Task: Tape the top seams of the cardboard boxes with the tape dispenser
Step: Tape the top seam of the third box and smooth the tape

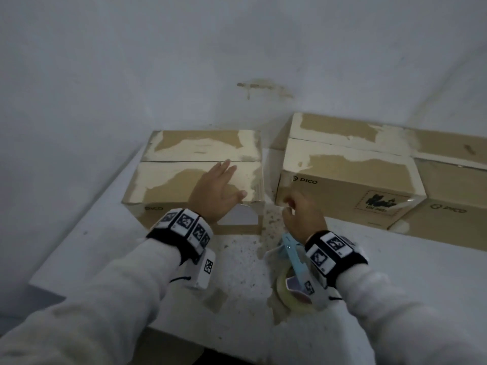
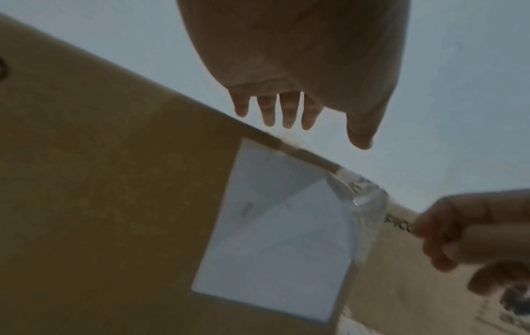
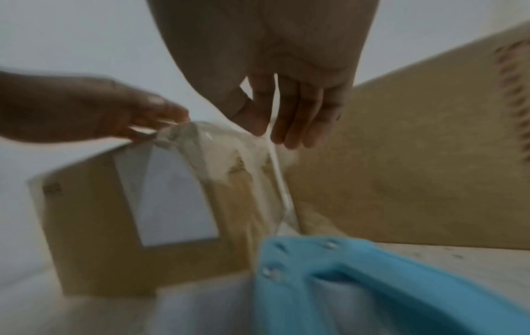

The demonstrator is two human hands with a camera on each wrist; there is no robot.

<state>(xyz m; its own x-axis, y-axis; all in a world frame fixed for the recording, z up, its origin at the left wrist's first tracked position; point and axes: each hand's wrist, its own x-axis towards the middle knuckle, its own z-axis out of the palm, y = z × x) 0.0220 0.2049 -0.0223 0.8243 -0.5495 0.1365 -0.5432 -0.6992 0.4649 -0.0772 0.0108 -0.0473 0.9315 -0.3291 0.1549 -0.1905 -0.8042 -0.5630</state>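
Observation:
My left hand [image 1: 224, 180] lies flat and open on top of the left cardboard box [image 1: 168, 185], fingertips near its centre seam [image 1: 179, 161] and thumb at the front edge. Crumpled clear tape [image 3: 206, 136] clings to that box's front right corner, beside a white label [image 2: 275, 226]. My right hand [image 1: 292, 209] hovers between the boxes, fingers curled, pinching a thin twisted strand of tape [image 3: 276, 172] that runs down towards the blue tape dispenser [image 1: 292, 256]. The dispenser and its roll [image 1: 284, 285] sit under my right wrist, by the table's front edge.
A second box [image 1: 347, 169] marked PICO stands to the right with a narrow gap between, and a third box [image 1: 453, 185] sits beyond it. All rest on a white speckled table [image 1: 118, 246] against a white wall [image 1: 158, 75].

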